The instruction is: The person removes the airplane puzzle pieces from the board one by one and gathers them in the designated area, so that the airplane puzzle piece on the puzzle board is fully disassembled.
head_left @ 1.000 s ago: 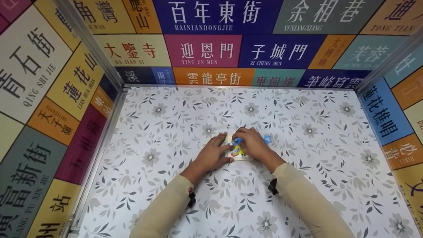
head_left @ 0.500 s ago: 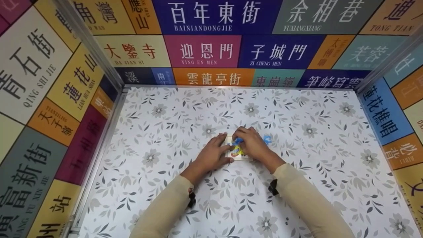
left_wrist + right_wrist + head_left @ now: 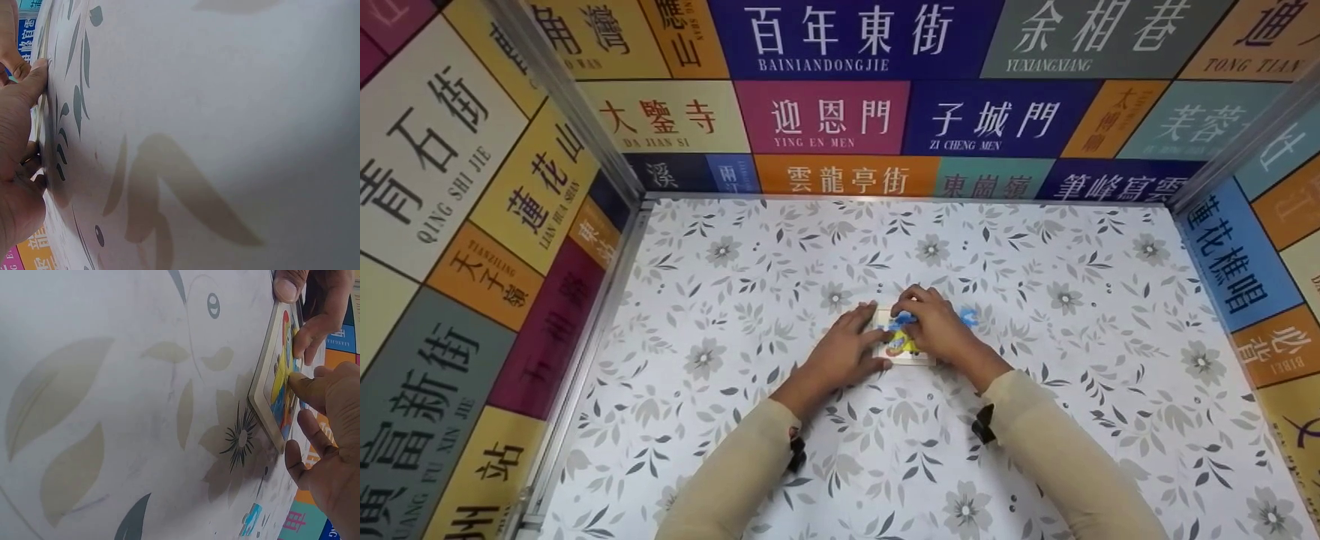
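Note:
A small wooden jigsaw puzzle board point(image 3: 916, 359) with a yellow and blue picture lies flat on the table. My left hand point(image 3: 849, 348) holds it by its left side, thumb at the near corner and fingers along the edge; the left wrist view shows this left hand point(image 3: 19, 135) at its left margin. Over the board, my right hand point(image 3: 936, 324) has thumb and index finger at a blue puzzle piece point(image 3: 901, 321), seemingly pinching it. In the right wrist view the right hand point(image 3: 329, 433) touches the picture with bent fingers, which partly hide it.
A loose blue puzzle piece point(image 3: 969, 316) lies just right of the board, partly behind the right hand; the right wrist view shows this blue piece point(image 3: 251, 519) too. The tabletop point(image 3: 780, 247) has a floral cover. Panels with printed characters point(image 3: 825, 116) enclose the back and sides.
Both hands stay at the board almost without moving. My right hand's fingers shift only slightly over the blue piece, and the head view moves a touch.

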The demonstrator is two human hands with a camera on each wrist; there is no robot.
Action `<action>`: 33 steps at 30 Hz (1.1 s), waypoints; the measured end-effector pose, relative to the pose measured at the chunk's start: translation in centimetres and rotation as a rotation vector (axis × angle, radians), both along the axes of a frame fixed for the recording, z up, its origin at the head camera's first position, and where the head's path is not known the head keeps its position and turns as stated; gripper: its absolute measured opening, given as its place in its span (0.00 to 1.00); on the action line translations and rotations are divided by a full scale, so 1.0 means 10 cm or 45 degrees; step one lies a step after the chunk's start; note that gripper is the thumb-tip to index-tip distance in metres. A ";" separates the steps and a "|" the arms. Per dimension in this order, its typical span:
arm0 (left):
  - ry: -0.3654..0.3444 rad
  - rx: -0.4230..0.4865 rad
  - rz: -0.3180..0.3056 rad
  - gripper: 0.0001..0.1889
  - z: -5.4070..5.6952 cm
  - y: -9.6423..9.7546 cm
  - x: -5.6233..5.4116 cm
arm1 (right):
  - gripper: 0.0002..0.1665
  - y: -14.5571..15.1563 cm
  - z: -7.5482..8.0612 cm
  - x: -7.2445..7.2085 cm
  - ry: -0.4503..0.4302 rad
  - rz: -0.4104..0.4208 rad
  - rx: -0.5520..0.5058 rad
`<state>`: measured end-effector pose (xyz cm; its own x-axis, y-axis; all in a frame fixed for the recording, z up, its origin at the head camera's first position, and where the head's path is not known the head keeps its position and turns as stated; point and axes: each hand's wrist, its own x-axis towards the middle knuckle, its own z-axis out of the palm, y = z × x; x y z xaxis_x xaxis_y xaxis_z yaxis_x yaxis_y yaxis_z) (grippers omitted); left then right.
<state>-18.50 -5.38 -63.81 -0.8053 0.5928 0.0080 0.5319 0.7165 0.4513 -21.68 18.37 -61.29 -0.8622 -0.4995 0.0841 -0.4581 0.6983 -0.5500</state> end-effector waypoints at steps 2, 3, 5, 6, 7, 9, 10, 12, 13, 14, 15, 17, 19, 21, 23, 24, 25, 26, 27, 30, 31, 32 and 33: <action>0.000 -0.009 0.001 0.29 -0.01 0.00 0.00 | 0.14 0.01 0.00 0.00 0.000 -0.003 -0.007; -0.001 -0.013 0.002 0.29 -0.01 0.00 0.00 | 0.13 0.01 0.01 0.00 0.002 -0.003 -0.010; 0.003 -0.015 0.003 0.28 -0.01 0.00 0.00 | 0.13 0.02 0.01 0.00 0.020 0.005 -0.004; -0.001 -0.014 0.004 0.29 -0.01 0.00 0.00 | 0.12 0.02 0.00 0.00 0.031 0.009 0.003; -0.006 -0.014 0.005 0.29 -0.01 0.00 0.00 | 0.12 0.03 0.00 0.00 0.045 0.012 0.014; -0.006 -0.007 0.002 0.29 -0.02 0.00 0.00 | 0.12 0.04 -0.01 0.00 0.072 0.016 0.034; -0.009 -0.007 0.002 0.29 -0.01 0.00 0.00 | 0.12 0.04 -0.01 0.00 0.087 0.018 0.048; -0.007 -0.001 0.001 0.29 -0.01 0.00 0.00 | 0.12 0.06 -0.01 0.00 0.102 0.018 0.064; -0.004 0.002 0.000 0.29 -0.01 0.00 0.00 | 0.12 0.07 -0.02 0.00 0.113 0.019 0.071; -0.002 0.006 -0.001 0.29 -0.01 0.00 0.00 | 0.12 0.08 -0.02 0.00 0.122 0.018 0.074; 0.001 0.010 -0.002 0.29 -0.01 0.00 0.00 | 0.12 0.10 -0.02 0.00 0.133 0.017 0.076; 0.006 0.019 -0.003 0.29 0.00 -0.01 0.00 | 0.12 0.13 -0.02 0.00 0.145 0.018 0.065; 0.009 0.019 -0.006 0.28 0.01 0.00 0.00 | 0.11 0.18 -0.01 0.00 0.150 0.018 0.042; 0.014 0.016 -0.005 0.28 0.01 0.00 0.01 | 0.10 0.23 0.01 0.01 0.143 0.012 0.025; 0.014 0.010 -0.001 0.28 0.01 0.00 0.01 | 0.09 0.28 0.02 0.01 0.139 0.010 0.012; 0.011 0.010 0.001 0.28 0.01 0.00 0.01 | 0.09 0.31 0.03 0.01 0.141 0.007 0.009; 0.002 0.010 0.005 0.28 0.00 0.00 0.00 | 0.09 0.34 0.03 0.01 0.143 0.004 0.009; -0.004 0.013 0.007 0.28 0.00 0.01 0.00 | 0.09 0.38 0.04 0.01 0.149 -0.001 0.008; -0.015 0.017 0.009 0.28 0.00 0.01 0.00 | 0.09 0.41 0.04 0.02 0.154 -0.006 0.006; -0.054 0.020 0.009 0.29 0.01 0.00 0.00 | 0.11 0.53 0.06 0.02 0.163 -0.028 0.011; -0.067 0.023 0.009 0.29 0.02 0.00 0.00 | 0.12 0.57 0.07 0.02 0.162 -0.038 0.015; -0.071 0.026 0.009 0.29 0.02 -0.01 0.01 | 0.12 0.61 0.07 0.02 0.156 -0.050 0.017; -0.083 0.026 0.011 0.29 0.03 -0.01 0.01 | 0.12 0.64 0.08 0.02 0.153 -0.059 0.020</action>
